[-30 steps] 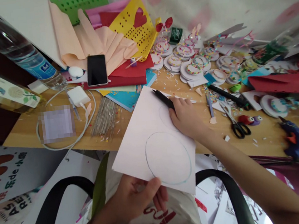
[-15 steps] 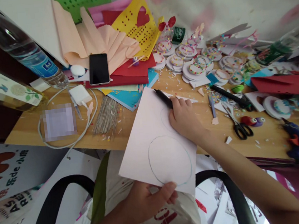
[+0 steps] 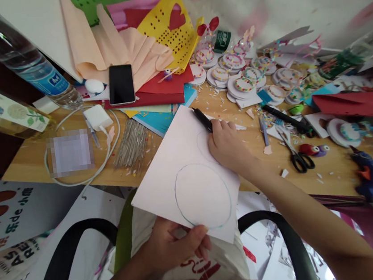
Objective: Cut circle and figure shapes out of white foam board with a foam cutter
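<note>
At the far left a clear water bottle [image 3: 18,58] leans over the wooden table [image 3: 34,164]; near it a white charger [image 3: 97,118] sits inside a loop of white cable, with a bundle of thin silver wires [image 3: 132,142] just to its right; farther back a black phone [image 3: 121,84] lies face up on a stack of red, blue and peach coloured paper [image 3: 163,88], and a yellow punched sheet [image 3: 169,29] with a red heart stands behind it.

In the middle a white sheet of paper [image 3: 175,159] hangs half over the near edge of the table, with a blue pencilled circle [image 3: 202,195] drawn on its near part; the left hand [image 3: 175,247] pinches the sheet's near edge, thumb on top and fingers curled beneath; the right hand [image 3: 229,146] rests on the sheet's far right part, fingers closed around a black pen [image 3: 202,119] whose tip meets the paper beside a second, fainter curve.

To the right lie a cluster of white paper discs [image 3: 243,81] with coloured trim, far on the table; nearer, black scissors [image 3: 292,152] lie shut among paper scraps; a red folded sheet [image 3: 354,104] is farther right, and a blue glue gun [image 3: 370,173] lies at the near right edge.
</note>
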Action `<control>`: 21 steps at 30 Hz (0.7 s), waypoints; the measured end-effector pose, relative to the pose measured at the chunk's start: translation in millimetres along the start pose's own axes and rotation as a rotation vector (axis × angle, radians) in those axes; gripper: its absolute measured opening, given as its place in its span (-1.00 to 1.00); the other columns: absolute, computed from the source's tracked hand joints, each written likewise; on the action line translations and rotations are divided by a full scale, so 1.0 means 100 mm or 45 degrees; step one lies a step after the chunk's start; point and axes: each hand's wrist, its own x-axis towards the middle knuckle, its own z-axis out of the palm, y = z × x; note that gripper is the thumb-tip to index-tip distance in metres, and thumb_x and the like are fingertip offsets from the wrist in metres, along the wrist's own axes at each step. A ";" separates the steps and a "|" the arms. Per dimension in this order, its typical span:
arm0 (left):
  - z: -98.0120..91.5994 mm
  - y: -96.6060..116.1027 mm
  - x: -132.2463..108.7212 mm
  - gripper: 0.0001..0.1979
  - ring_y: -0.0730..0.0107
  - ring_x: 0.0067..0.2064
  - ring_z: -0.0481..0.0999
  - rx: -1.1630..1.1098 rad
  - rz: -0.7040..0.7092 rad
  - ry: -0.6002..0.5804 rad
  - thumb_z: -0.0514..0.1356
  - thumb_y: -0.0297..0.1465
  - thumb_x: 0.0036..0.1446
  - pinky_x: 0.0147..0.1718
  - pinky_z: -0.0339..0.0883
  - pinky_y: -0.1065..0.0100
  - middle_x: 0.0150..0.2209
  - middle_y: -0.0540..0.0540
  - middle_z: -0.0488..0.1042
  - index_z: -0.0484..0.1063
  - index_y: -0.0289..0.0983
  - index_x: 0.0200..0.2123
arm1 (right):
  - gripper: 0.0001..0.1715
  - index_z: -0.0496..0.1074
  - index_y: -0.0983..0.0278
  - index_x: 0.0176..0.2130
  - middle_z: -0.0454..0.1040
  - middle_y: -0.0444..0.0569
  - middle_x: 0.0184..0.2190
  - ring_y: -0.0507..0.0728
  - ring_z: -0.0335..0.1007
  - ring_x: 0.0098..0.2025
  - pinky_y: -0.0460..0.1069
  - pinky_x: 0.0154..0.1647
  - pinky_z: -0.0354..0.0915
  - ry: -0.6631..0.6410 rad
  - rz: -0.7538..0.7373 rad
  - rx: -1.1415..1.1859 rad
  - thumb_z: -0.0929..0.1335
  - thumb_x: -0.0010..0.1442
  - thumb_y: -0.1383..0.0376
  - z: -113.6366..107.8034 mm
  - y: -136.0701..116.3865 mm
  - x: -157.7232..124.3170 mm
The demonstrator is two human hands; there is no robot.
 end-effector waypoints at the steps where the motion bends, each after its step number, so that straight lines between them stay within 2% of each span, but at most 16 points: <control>1: 0.00 -0.02 0.01 -0.64 0.39 -0.56 0.47 -0.016 0.056 0.001 0.26 -0.13 0.11 -0.54 0.38 0.39 -0.59 -0.10 0.52 0.51 -0.30 -0.55 | -0.65 0.27 0.40 -0.04 0.41 0.32 -0.14 0.40 0.29 -0.08 0.26 -0.15 0.25 -0.010 0.014 -0.013 0.11 0.23 0.39 -0.01 -0.02 0.01; 4: 0.04 -0.10 0.03 -0.73 0.33 -0.45 0.51 0.027 0.222 -0.026 0.30 -0.19 0.05 -0.38 0.44 0.33 -0.52 -0.11 0.55 0.50 -0.29 -0.51 | -0.65 0.29 0.42 -0.05 0.42 0.37 -0.14 0.43 0.31 -0.09 0.27 -0.17 0.26 -0.032 0.064 -0.083 0.12 0.21 0.40 -0.04 -0.07 0.04; 6: 0.08 -0.14 0.03 -0.79 0.30 -0.37 0.53 0.149 0.232 0.013 0.35 -0.25 -0.01 -0.28 0.45 0.31 -0.42 -0.13 0.59 0.51 -0.28 -0.45 | -0.62 0.29 0.45 -0.02 0.43 0.40 -0.13 0.46 0.32 -0.09 0.29 -0.19 0.27 -0.048 0.094 -0.135 0.12 0.21 0.41 -0.05 -0.10 0.05; 8: 0.11 -0.16 0.03 -0.80 0.31 -0.35 0.53 0.241 0.181 0.061 0.34 -0.25 0.01 -0.24 0.44 0.30 -0.41 -0.13 0.59 0.52 -0.29 -0.43 | -0.59 0.28 0.48 0.00 0.43 0.43 -0.11 0.49 0.32 -0.07 0.30 -0.19 0.28 -0.055 0.097 -0.158 0.12 0.21 0.41 -0.05 -0.11 0.05; 10: 0.11 -0.14 0.03 -0.74 0.33 -0.43 0.51 0.194 0.148 0.052 0.32 -0.20 0.04 -0.34 0.43 0.32 -0.49 -0.11 0.56 0.52 -0.29 -0.48 | -0.59 0.28 0.48 0.01 0.43 0.43 -0.12 0.49 0.33 -0.07 0.30 -0.19 0.29 -0.048 0.089 -0.154 0.13 0.20 0.41 -0.05 -0.11 0.06; 13: 0.09 -0.08 0.03 -0.57 0.37 -0.57 0.45 -0.006 0.219 0.049 0.25 -0.05 0.10 -0.54 0.37 0.36 -0.59 -0.11 0.52 0.52 -0.29 -0.56 | -0.62 0.31 0.47 -0.04 0.45 0.43 -0.17 0.48 0.35 -0.08 0.29 -0.21 0.30 -0.035 0.121 -0.142 0.13 0.20 0.41 -0.06 -0.15 0.09; 16: 0.09 -0.04 0.03 -0.49 0.38 -0.57 0.46 -0.043 0.281 0.054 0.17 0.00 0.16 -0.55 0.36 0.38 -0.61 -0.13 0.51 0.52 -0.31 -0.57 | -0.61 0.33 0.48 -0.05 0.44 0.47 -0.17 0.53 0.35 -0.07 0.30 -0.25 0.31 -0.020 0.192 -0.139 0.12 0.19 0.41 -0.06 -0.20 0.13; 21: 0.14 -0.02 -0.01 -0.51 0.51 -0.61 0.37 -0.049 0.131 0.019 0.23 -0.01 0.10 -0.61 0.26 0.46 -0.61 -0.06 0.43 0.42 -0.33 -0.57 | -0.58 0.34 0.49 -0.03 0.44 0.49 -0.16 0.55 0.35 -0.08 0.31 -0.28 0.31 0.003 0.204 -0.149 0.12 0.19 0.41 -0.03 -0.24 0.16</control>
